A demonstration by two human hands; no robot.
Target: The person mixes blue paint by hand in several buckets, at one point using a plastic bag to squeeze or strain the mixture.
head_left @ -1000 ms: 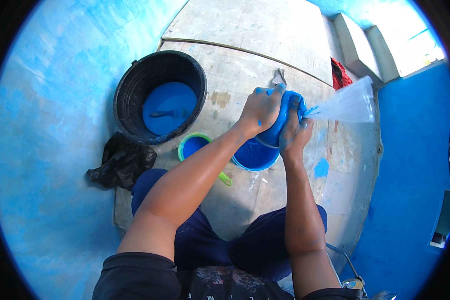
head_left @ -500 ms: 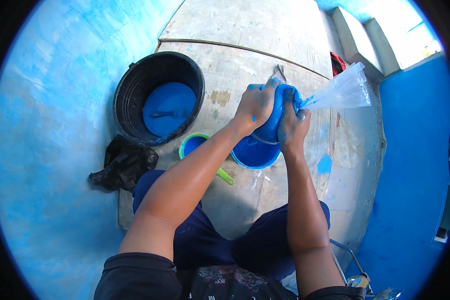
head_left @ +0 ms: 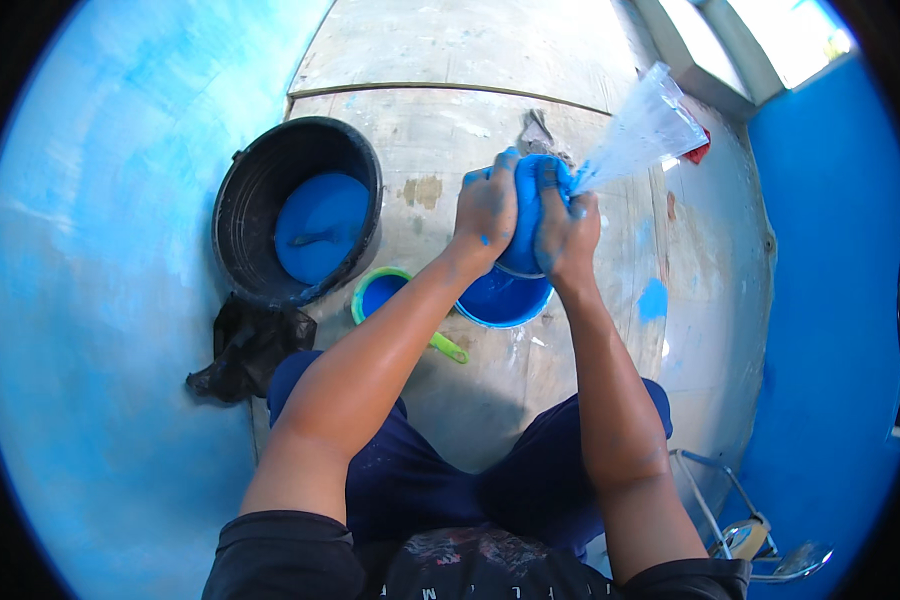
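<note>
Between my hands is a plastic bag of blue paint (head_left: 527, 238), its full part bulging blue and its clear loose end (head_left: 650, 125) sticking out to the far right. My left hand (head_left: 485, 208) wraps the bag's left side. My right hand (head_left: 570, 235) grips the right side, near the bag's twisted neck. Blue paint smears the fingers of both hands. Just below the bag stands a small bucket (head_left: 507, 312) with deep blue paint inside; the bag hides its far side. A green-rimmed dipper (head_left: 449, 348) holding blue paint sits to the left, partly behind my left forearm.
A large black tub (head_left: 232, 215) at the left holds blue paint, with a paintbrush (head_left: 315, 238) lying in it. Beside it lies a crumpled black plastic bag (head_left: 245, 350). A grey rag (head_left: 537, 130) lies beyond my hands. A metal-framed chair (head_left: 740, 490) stands at the lower right.
The bag's clear end has swung up, pointing more away from me. My hands, still gripping the bag, sit slightly farther left in view. The whole view has shifted a little.
</note>
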